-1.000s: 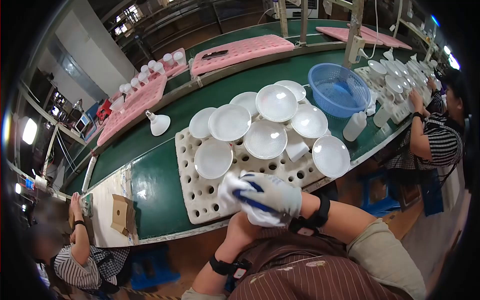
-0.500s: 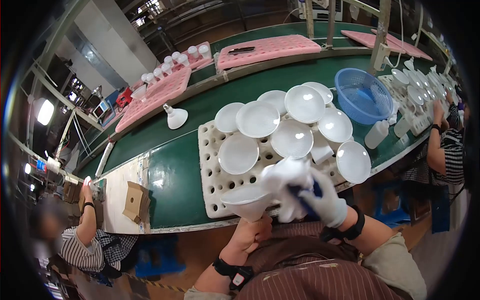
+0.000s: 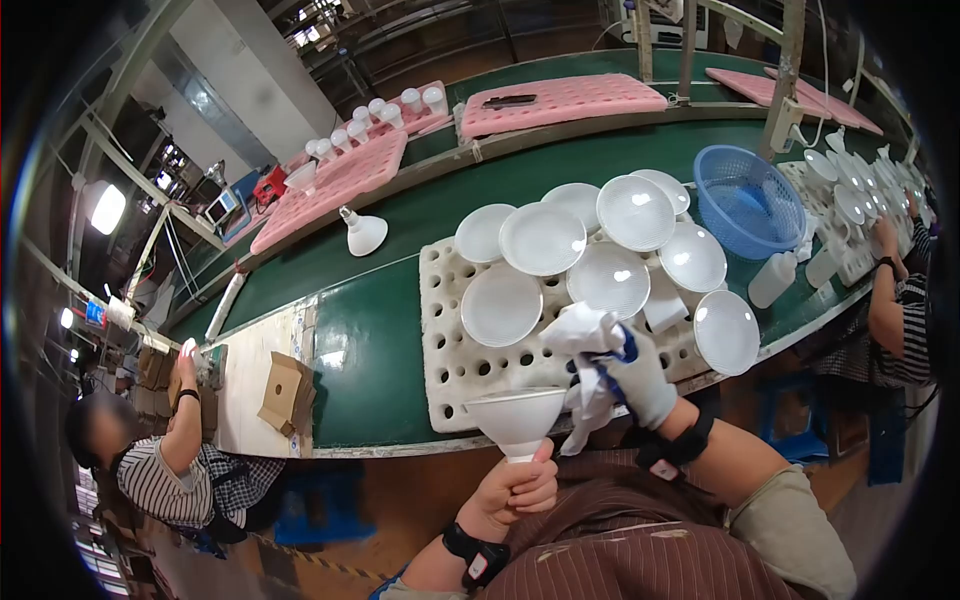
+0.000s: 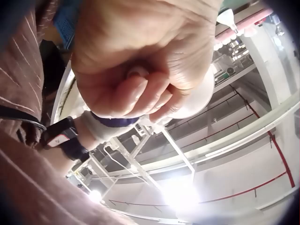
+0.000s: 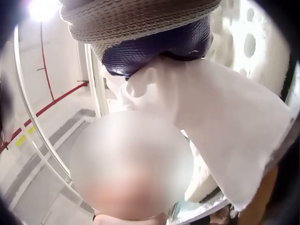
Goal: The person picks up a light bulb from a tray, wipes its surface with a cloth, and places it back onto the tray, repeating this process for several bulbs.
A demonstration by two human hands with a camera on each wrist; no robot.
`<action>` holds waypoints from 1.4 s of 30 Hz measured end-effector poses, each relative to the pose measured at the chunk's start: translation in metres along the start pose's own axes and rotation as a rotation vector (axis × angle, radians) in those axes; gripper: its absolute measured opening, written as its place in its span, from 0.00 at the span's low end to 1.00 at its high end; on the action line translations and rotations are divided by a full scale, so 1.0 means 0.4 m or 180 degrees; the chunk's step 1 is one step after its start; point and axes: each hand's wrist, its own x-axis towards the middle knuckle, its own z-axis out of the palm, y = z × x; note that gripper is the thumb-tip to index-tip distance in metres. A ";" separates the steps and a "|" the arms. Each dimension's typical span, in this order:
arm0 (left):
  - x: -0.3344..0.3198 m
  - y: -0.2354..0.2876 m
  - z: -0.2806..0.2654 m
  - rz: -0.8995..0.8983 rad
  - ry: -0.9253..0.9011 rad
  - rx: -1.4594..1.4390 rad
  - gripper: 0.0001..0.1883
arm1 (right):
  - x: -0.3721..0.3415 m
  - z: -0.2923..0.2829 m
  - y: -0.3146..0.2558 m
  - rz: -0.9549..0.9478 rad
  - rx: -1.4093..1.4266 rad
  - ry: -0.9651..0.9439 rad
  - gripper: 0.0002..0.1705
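Note:
My bare left hand (image 3: 516,487) grips the narrow neck of a white cone-shaped lamp (image 3: 518,418), its wide face turned up, at the table's front edge. In the left wrist view the fingers (image 4: 147,96) curl round the neck, and part of the white cone (image 4: 199,96) shows behind them. My gloved right hand (image 3: 640,380) pinches a crumpled white cloth (image 3: 585,335) just right of the lamp. The cloth (image 5: 225,122) hangs from the blue-coated fingers (image 5: 154,51) in the right wrist view.
A white foam tray (image 3: 440,345) with holes carries several white lamps. Behind and right are a blue basket (image 3: 750,205) and a white bottle (image 3: 772,280). One lamp (image 3: 366,232) lies on the green table; a cardboard piece (image 3: 285,393) is left. People work at both sides.
The lamp has come into clear view upright in my left hand, where cloth and glove covered it. My right hand has moved right with the cloth, away from the left hand.

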 end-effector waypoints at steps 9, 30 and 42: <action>-0.010 0.050 0.025 0.0438 -0.0400 0.0010 0.07 | -0.010 -0.017 -0.038 0.0179 0.0403 -0.0372 0.18; -0.083 0.166 0.031 0.3135 0.2958 0.5768 0.25 | -0.018 -0.100 0.028 0.0535 0.0209 -0.0304 0.17; -0.147 0.194 0.033 0.3291 0.3655 0.6132 0.25 | -0.012 -0.109 0.080 0.0483 0.0012 -0.0258 0.20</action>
